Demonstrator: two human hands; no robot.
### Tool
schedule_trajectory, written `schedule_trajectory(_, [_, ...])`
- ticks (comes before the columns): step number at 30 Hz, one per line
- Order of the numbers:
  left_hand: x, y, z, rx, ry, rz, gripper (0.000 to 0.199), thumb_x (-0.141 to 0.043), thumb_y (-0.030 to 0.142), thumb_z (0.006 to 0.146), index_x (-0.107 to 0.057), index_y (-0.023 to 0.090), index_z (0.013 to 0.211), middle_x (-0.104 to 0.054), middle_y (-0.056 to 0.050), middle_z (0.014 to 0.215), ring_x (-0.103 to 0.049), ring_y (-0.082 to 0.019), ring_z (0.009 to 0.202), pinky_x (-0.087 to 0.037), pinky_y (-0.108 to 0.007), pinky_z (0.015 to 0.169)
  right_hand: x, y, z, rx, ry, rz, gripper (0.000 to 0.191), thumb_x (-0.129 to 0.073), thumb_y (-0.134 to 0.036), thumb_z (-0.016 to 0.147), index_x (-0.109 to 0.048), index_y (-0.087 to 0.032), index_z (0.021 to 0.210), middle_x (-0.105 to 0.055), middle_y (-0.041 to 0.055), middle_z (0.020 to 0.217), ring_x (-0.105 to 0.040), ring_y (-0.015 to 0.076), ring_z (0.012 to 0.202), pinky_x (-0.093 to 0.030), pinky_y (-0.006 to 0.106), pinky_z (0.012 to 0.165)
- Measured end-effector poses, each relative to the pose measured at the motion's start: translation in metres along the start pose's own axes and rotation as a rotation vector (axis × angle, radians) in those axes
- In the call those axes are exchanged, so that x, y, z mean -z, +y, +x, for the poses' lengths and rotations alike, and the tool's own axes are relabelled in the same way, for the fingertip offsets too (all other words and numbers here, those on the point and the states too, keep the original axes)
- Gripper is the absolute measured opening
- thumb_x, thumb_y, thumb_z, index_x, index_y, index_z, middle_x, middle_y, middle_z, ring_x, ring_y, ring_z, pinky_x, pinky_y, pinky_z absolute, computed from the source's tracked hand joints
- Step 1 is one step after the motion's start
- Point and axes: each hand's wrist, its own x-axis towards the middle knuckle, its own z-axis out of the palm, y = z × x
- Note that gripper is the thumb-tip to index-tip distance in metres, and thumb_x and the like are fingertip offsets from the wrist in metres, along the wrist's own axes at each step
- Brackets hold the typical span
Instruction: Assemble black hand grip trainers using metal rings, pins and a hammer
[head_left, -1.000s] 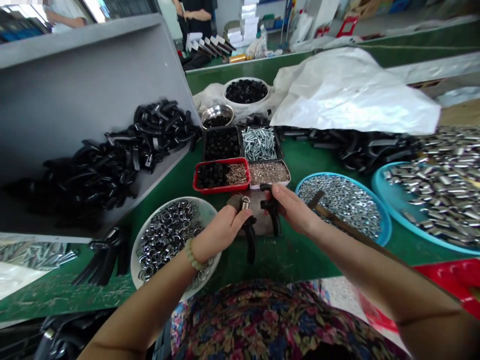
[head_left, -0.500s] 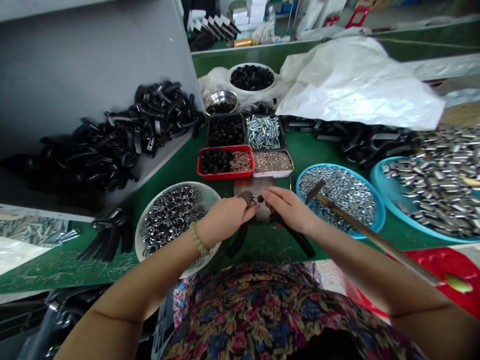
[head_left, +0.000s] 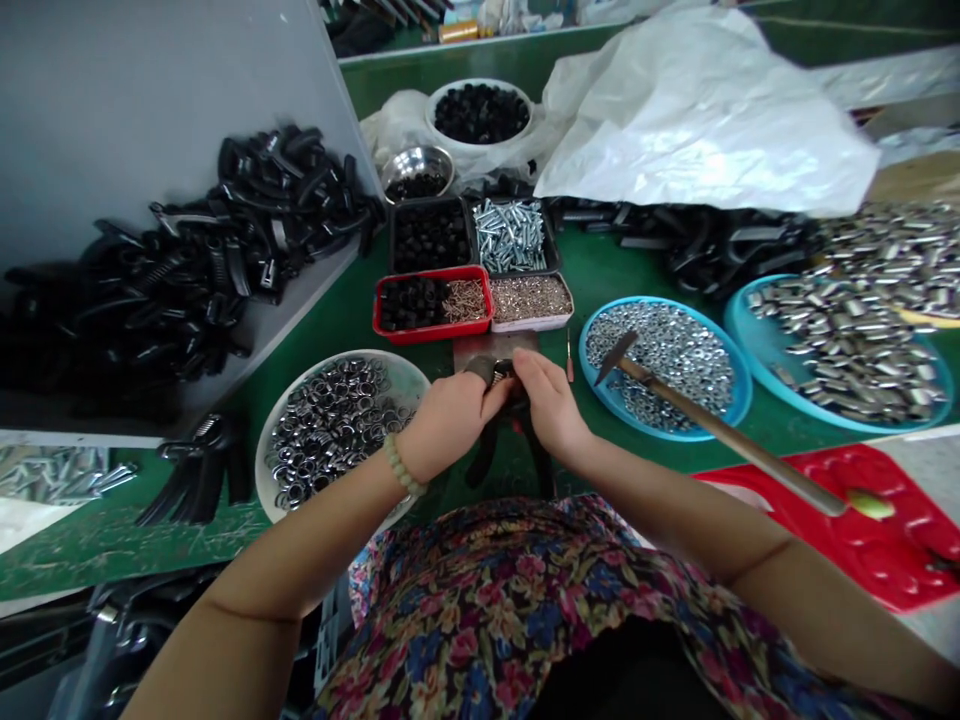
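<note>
My left hand (head_left: 446,420), with a beaded bracelet at the wrist, is closed around the upper part of black-handled pruning shears (head_left: 484,455). A small metal spring (head_left: 499,376) shows between my hands. My right hand (head_left: 547,400) is closed against the same shears from the other side, its fingertips bent over the spring end. What lies under those fingertips is hidden. The dark handles hang down toward me, spread apart. Beneath my hands a flat metal plate (head_left: 469,350) lies on the green bench.
A white bowl of metal rings (head_left: 262,455) stands left, a blue basin of nuts (head_left: 742,400) right with a hammer (head_left: 697,425) across it. Behind are a red tray (head_left: 431,336) and a tray of screws (head_left: 555,258). A thin screwdriver (head_left: 570,370) lies near my right hand.
My right hand has closed in on the shears, and the small black part in its fingertips is now hidden. The handles have swung closer together. My view has tilted down.
</note>
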Motion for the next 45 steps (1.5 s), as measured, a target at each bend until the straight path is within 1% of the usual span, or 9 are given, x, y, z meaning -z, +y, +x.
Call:
schedule_trajectory(6, [0.028,-0.002,0.005,-0.241,0.041,0.087,0.023,-0.057,0.029,0.087,-0.059,0.020,0.108,-0.061,-0.008,0.102,-0.057,-0.024,0.098,-0.043,-0.037,0.091,0.021,-0.007,0.109,0.432,-0.166,-0.704,0.044,-0.036,-0.052,0.095,-0.063,-0.018,0.090,-0.065,0.0100,0.094,-0.055,0.0239,0.094,-0.040,0.038,0.086])
schedule_trajectory(9, [0.005,-0.009,0.007,-0.325,-0.022,0.392,0.014,-0.052,0.018,0.088,-0.064,0.016,0.094,-0.059,-0.011,0.103,-0.055,-0.025,0.098,-0.044,-0.038,0.089,0.014,-0.009,0.161,0.555,-0.217,-1.299,0.027,-0.050,-0.031,0.091,-0.068,-0.012,0.094,-0.064,0.0170,0.108,-0.047,0.0306,0.107,-0.033,0.043,0.090])
schedule_trajectory(13, [-0.030,-0.022,0.010,-0.394,-0.260,0.673,0.022,-0.046,0.015,0.089,-0.066,0.014,0.081,-0.059,-0.013,0.105,-0.054,-0.024,0.097,-0.047,-0.034,0.080,-0.001,-0.007,0.184,0.634,-0.333,-1.591,0.028,-0.042,-0.009,0.089,-0.070,-0.009,0.092,-0.066,0.0167,0.101,-0.049,0.0295,0.103,-0.031,0.043,0.086])
schedule_trajectory(16, [-0.015,-0.029,0.035,-0.366,-0.236,0.711,0.022,-0.045,0.019,0.092,-0.066,0.014,0.097,-0.061,-0.010,0.106,-0.054,-0.021,0.093,-0.046,-0.033,0.082,-0.006,-0.004,0.185,0.683,-0.324,-1.588,0.027,-0.042,-0.010,0.090,-0.069,-0.011,0.093,-0.067,0.0150,0.099,-0.051,0.0286,0.102,-0.030,0.042,0.086])
schedule_trajectory(20, [0.029,-0.035,0.103,-0.176,0.065,0.841,0.032,-0.035,0.019,0.096,-0.063,0.007,0.107,-0.062,-0.015,0.111,-0.052,-0.023,0.101,-0.042,-0.035,0.089,0.000,-0.004,0.183,0.673,-0.244,-1.422,0.021,-0.046,-0.017,0.091,-0.065,-0.011,0.096,-0.068,0.0156,0.100,-0.054,0.0277,0.099,-0.032,0.041,0.086])
schedule_trajectory(25, [0.033,-0.047,0.156,-0.155,-0.004,0.867,0.027,-0.043,0.017,0.092,-0.069,0.009,0.094,-0.066,-0.015,0.102,-0.056,-0.027,0.101,-0.044,-0.037,0.083,0.037,0.003,0.140,0.368,-0.054,-0.866,0.018,-0.054,-0.031,0.089,-0.059,-0.014,0.094,-0.066,0.0057,0.078,-0.057,0.0176,0.070,-0.041,0.030,0.065])
schedule_trajectory(30, [0.022,-0.056,0.157,-0.190,0.043,0.815,0.028,-0.043,0.020,0.093,-0.068,0.009,0.098,-0.067,-0.015,0.103,-0.060,-0.026,0.097,-0.045,-0.036,0.082,0.079,0.034,0.074,0.129,-0.230,-0.548,0.013,-0.054,-0.026,0.085,-0.063,-0.018,0.090,-0.065,0.0025,0.082,-0.061,0.0135,0.067,-0.049,0.029,0.068])
schedule_trajectory(36, [0.021,-0.056,0.156,-0.159,0.124,0.759,0.029,-0.041,0.021,0.094,-0.066,0.008,0.099,-0.068,-0.017,0.093,-0.063,-0.028,0.094,-0.047,-0.039,0.082,0.075,0.048,0.058,-0.013,-0.211,-0.534,0.010,-0.055,-0.026,0.085,-0.060,-0.018,0.085,-0.064,-0.0005,0.069,-0.062,0.0130,0.060,-0.050,0.026,0.062])
schedule_trajectory(45, [0.020,-0.037,0.117,-0.058,0.281,-0.157,0.042,-0.064,0.009,0.078,-0.050,0.019,0.117,-0.064,-0.003,0.096,-0.065,-0.012,0.073,-0.052,-0.027,0.073,0.061,0.051,0.055,0.383,-0.208,-1.139,0.020,-0.047,-0.024,0.093,-0.062,-0.014,0.085,-0.065,0.0092,0.081,-0.060,0.0190,0.075,-0.044,0.030,0.067])
